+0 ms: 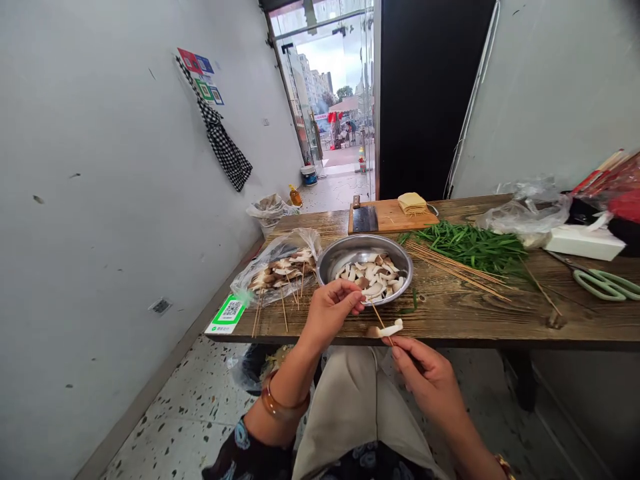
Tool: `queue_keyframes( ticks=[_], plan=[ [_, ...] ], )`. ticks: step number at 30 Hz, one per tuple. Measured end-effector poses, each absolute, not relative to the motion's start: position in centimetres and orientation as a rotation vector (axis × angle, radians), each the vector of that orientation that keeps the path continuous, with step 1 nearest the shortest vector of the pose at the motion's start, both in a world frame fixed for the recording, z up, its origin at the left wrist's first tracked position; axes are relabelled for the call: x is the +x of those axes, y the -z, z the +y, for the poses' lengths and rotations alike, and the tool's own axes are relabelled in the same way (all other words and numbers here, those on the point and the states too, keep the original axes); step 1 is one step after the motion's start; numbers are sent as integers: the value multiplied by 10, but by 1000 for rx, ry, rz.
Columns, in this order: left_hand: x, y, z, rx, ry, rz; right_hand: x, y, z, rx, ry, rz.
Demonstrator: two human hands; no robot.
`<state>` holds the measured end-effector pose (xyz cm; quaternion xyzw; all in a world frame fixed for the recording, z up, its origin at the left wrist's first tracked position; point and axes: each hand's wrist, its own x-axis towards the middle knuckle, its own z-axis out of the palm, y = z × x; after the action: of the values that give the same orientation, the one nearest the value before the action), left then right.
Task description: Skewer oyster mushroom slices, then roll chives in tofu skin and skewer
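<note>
A thin wooden skewer (379, 316) runs between my two hands at the table's front edge, with one white and brown mushroom slice (393, 329) pierced on it. My left hand (334, 310) is closed in a pinch at the skewer's upper end, in front of the bowl. Just below the slice, my right hand (425, 373) grips the skewer between thumb and fingers. Behind them stands a steel bowl (327, 261) holding loose mushroom slices (380, 272). Left of it, skewered mushrooms (280, 272) lie on a clear plastic bag (305, 241), their sticks pointing toward me.
Right of the bowl lie bare skewers (457, 269) and chopped green leaves (470, 245). A cutting board (387, 219) carries a cleaver (365, 219) and stacked yellowish sheets (412, 203). Green-handled scissors (603, 283) and a tissue box (583, 243) are at right.
</note>
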<state>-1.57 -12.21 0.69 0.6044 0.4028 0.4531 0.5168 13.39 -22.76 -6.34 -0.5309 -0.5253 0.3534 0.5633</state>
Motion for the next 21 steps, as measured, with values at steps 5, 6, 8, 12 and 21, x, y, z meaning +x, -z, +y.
queue_keyframes(
  ticks=[5, 6, 8, 12, 21],
  plan=[
    [-17, -5, -128, 1416, -1106, 982, 132, 64, -229, -1264, -805, -1266],
    [-18, -5, -129, 1410, -1108, 985, 132, 64, -230, -1266, -808, -1267],
    [-18, -6, -130, 1392, -1119, 986, 132, 65, -231, -1265, -817, -1266],
    [-19, -7, -133, 1365, -1131, 980, 132, 64, -233, -1264, -835, -1267],
    [-21, 0, -134, 1499, -1112, 948, 134, 68, -233, -1242, -848, -1264]
  ],
)
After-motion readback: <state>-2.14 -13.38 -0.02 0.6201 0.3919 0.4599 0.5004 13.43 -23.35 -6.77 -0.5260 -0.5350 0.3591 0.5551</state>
